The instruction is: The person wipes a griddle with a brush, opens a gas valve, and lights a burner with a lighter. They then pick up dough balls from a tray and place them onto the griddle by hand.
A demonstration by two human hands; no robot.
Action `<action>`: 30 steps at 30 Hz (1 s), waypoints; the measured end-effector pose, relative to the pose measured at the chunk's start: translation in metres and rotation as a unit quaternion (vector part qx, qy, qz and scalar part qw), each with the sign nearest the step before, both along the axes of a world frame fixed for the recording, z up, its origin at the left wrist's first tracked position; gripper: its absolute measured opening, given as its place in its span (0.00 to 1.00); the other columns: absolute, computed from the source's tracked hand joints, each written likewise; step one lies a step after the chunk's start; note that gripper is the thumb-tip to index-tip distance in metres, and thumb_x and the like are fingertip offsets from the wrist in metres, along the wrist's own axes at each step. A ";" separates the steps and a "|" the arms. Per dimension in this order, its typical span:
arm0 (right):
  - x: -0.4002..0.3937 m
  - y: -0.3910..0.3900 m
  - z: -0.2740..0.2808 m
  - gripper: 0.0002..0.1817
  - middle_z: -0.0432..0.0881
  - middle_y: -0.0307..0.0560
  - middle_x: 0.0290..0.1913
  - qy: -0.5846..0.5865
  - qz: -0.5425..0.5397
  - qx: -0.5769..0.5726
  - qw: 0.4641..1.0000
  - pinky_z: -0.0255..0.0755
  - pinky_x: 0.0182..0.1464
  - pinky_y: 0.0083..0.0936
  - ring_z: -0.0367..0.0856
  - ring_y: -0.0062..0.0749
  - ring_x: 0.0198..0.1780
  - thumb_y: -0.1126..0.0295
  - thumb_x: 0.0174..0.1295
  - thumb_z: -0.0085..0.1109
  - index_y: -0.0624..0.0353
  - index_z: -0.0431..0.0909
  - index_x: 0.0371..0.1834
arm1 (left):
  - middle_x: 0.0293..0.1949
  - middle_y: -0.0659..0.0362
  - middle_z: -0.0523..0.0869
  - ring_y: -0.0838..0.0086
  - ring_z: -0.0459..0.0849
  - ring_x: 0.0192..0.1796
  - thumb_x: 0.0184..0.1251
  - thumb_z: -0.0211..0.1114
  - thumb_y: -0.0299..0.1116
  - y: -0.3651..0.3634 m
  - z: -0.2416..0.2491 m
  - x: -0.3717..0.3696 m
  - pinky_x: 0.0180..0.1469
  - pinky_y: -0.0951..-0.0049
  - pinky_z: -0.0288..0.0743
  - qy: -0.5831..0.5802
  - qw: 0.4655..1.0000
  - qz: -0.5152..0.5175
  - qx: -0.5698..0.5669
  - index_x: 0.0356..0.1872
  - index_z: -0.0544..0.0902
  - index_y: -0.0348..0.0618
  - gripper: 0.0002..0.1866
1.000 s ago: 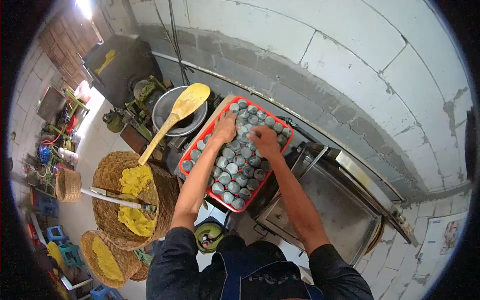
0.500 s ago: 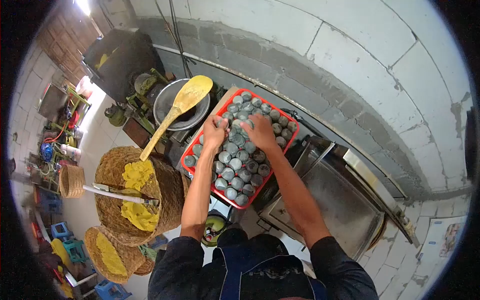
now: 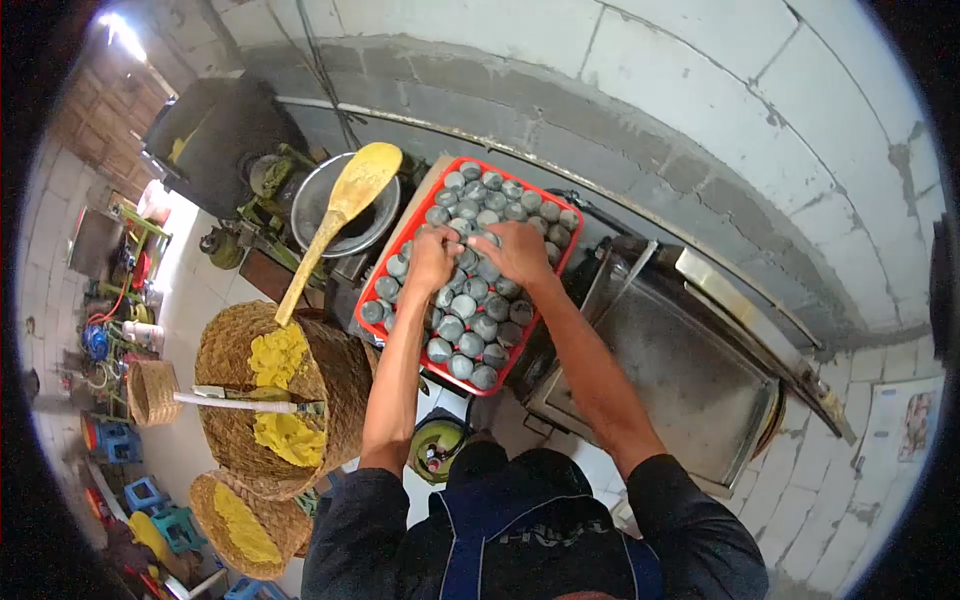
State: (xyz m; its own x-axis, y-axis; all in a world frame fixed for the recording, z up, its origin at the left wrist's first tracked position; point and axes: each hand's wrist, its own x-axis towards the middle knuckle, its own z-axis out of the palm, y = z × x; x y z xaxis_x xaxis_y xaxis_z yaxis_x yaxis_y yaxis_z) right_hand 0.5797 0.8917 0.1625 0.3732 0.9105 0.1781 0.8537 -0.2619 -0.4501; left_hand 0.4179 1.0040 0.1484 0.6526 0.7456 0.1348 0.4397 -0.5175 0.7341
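A red tray (image 3: 573, 245) holds many round grey-green balls (image 3: 450, 328) laid close together. Over its middle, my left hand (image 3: 433, 258) has its fingers curled at the balls, close to my other hand. My right hand (image 3: 517, 252) reaches in from the right with bent fingers, also among the balls. What lies under the fingertips of either hand is too small and covered to make out. A wooden paddle (image 3: 325, 235) rests across a metal bowl (image 3: 375, 215) left of the tray.
A woven basket (image 3: 225, 365) with yellow mash and a white-handled tool (image 3: 235, 402) stands at the left, a smaller basket (image 3: 285, 515) below it. A flat metal griddle (image 3: 670, 375) is on the right. A block wall (image 3: 700, 90) runs behind.
The view has shifted, so the tray sits slightly left and higher in the picture. Both hands remain over the balls, with their fingertips a little closer together.
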 end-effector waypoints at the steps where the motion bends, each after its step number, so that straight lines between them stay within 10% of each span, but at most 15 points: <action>1: -0.003 -0.006 0.008 0.30 0.83 0.60 0.41 -0.011 -0.012 0.025 1.000 0.72 0.44 0.53 0.81 0.61 0.41 0.45 0.60 0.62 0.60 0.79 0.53 | 0.45 0.41 0.81 0.46 0.81 0.50 0.56 0.73 0.29 -0.004 0.007 0.001 0.51 0.54 0.75 0.028 0.999 0.013 0.038 0.45 0.83 0.37 0.16; 7: -0.043 -0.129 0.073 0.26 0.83 0.61 0.46 0.131 0.020 0.094 0.987 0.74 0.49 0.48 0.82 0.57 0.47 0.50 0.64 0.60 0.62 0.78 0.54 | 0.46 0.43 0.85 0.47 0.83 0.48 0.64 0.68 0.34 -0.054 0.040 -0.045 0.52 0.56 0.76 -0.041 0.983 0.063 0.165 0.47 0.82 0.34 0.16; 12: -0.080 -0.306 0.044 0.23 0.83 0.54 0.41 0.237 0.119 -0.245 0.932 0.75 0.46 0.45 0.82 0.54 0.45 0.52 0.60 0.66 0.60 0.80 0.48 | 0.32 0.52 0.86 0.75 0.80 0.35 0.70 0.65 0.35 -0.159 0.085 -0.146 0.44 0.69 0.76 0.022 0.963 -0.114 -0.245 0.40 0.84 0.34 0.12; 16: -0.115 -0.420 -0.012 0.25 0.83 0.59 0.39 0.154 0.087 -0.405 0.897 0.76 0.48 0.48 0.83 0.57 0.46 0.50 0.57 0.68 0.63 0.80 0.45 | 0.29 0.50 0.86 0.59 0.83 0.32 0.70 0.64 0.45 -0.241 0.040 -0.195 0.41 0.68 0.77 0.318 0.856 -0.280 -0.295 0.36 0.85 0.36 0.18; 18: -0.126 -0.434 0.004 0.27 0.83 0.61 0.41 0.226 0.057 -0.482 0.844 0.76 0.49 0.49 0.82 0.58 0.47 0.48 0.55 0.69 0.63 0.81 0.44 | 0.32 0.47 0.88 0.51 0.86 0.37 0.70 0.62 0.48 -0.287 -0.004 -0.207 0.43 0.63 0.79 0.253 0.862 -0.317 -0.305 0.39 0.88 0.40 0.19; 30: -0.191 -0.559 -0.064 0.23 0.84 0.62 0.39 0.195 -0.007 -0.344 0.918 0.76 0.48 0.50 0.83 0.58 0.46 0.51 0.55 0.68 0.63 0.82 0.39 | 0.39 0.42 0.88 0.47 0.87 0.46 0.61 0.63 0.40 -0.409 -0.079 -0.180 0.49 0.49 0.80 0.480 0.771 -0.392 -0.146 0.39 0.88 0.41 0.15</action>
State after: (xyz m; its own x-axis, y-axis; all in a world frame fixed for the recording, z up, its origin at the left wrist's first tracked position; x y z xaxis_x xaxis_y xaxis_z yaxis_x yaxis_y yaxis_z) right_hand 0.3890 0.3328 0.0986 0.2994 0.7515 -0.5878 0.6565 -0.6093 -0.4447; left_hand 0.2374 0.5948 0.0697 0.6123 -0.0218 -0.7904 0.4890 -0.7751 0.4002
